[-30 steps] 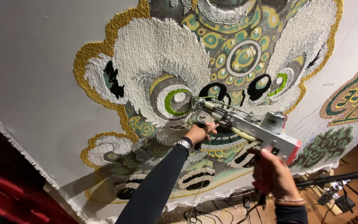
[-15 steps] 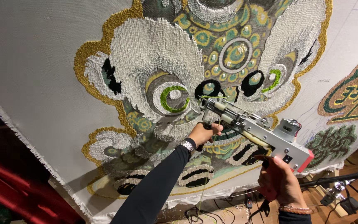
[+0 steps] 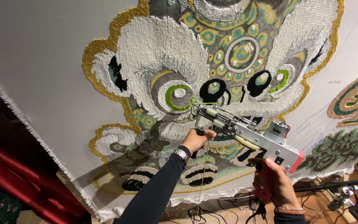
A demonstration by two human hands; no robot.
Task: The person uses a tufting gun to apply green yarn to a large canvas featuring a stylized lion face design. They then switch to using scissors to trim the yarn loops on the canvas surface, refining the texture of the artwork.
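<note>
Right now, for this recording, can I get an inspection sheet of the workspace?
Surface: pale backing cloth, stretched, frayed along its left edge.
Job's things: tufting gun, tip at the tufted lion-face design; green yarn hangs from the gun.
Clutter: nothing seen on the cloth.
Grippers: left hand grips the front handle; right hand grips the rear handle.
Cables: dark cords below the cloth.
Surroundings: red drape at left, second tufted piece at right, dark stand, wooden floor.
</note>
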